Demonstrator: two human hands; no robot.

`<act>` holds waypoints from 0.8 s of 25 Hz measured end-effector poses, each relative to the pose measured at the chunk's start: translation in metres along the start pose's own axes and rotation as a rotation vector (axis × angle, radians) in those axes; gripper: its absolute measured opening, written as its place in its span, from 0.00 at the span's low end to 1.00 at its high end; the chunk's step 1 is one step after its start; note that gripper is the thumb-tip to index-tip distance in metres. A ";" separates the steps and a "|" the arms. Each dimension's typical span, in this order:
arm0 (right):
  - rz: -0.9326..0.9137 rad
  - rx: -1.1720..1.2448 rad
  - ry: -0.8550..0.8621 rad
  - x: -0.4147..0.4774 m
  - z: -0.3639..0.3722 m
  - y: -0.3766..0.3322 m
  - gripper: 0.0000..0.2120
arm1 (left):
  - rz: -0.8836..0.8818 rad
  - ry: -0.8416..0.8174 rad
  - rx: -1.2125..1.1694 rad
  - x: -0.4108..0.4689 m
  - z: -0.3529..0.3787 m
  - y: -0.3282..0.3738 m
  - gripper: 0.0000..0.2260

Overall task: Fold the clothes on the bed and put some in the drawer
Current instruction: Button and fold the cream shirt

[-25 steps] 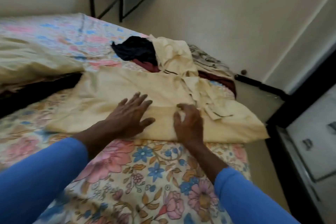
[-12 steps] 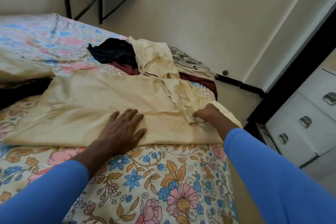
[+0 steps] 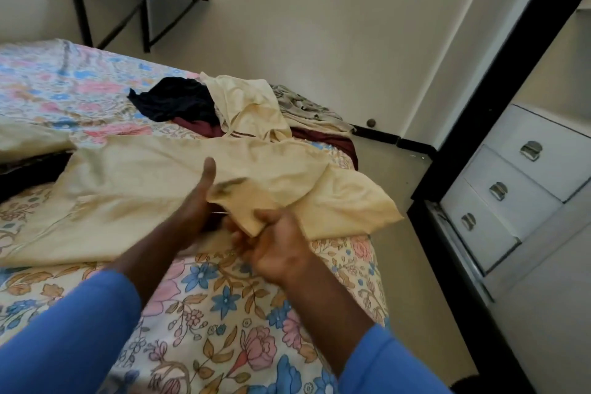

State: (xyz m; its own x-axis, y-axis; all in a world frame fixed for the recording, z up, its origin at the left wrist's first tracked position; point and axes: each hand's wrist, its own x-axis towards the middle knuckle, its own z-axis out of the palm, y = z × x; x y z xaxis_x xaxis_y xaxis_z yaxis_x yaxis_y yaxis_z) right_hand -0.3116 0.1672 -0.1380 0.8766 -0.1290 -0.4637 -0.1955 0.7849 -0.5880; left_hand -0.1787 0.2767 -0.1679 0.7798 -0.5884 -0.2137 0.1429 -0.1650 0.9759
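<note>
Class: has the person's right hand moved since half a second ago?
Yes. The right hand has drawn back from the right edge of the bed toward the left hand, now gripping a fold of the cream garment.

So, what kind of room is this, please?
Most likely a home bedroom: a bed with a floral sheet, a cream garment and other clothes lying on it, and white drawers beside it.
</note>
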 end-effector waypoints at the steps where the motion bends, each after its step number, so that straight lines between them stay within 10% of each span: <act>1: 0.041 -0.113 0.023 0.003 0.006 0.017 0.18 | -0.125 -0.116 -0.155 -0.004 -0.007 0.011 0.39; 7: -0.225 -1.137 0.090 -0.010 -0.006 0.006 0.19 | -0.228 0.007 0.459 -0.030 -0.064 0.037 0.21; 14: -0.966 -1.640 0.636 0.050 -0.072 -0.095 0.13 | -0.221 0.322 0.346 -0.024 -0.119 0.049 0.30; 20: -0.438 -2.180 0.349 0.092 -0.130 -0.115 0.37 | -0.231 0.638 0.374 0.006 -0.137 0.017 0.38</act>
State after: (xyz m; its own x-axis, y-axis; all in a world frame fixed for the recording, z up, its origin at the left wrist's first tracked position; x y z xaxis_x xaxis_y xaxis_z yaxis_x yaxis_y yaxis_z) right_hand -0.2657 -0.0131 -0.1990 0.9476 -0.3138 -0.0605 -0.3193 -0.9370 -0.1414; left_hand -0.0879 0.3784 -0.1468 0.9716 0.0445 -0.2325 0.2179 -0.5516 0.8051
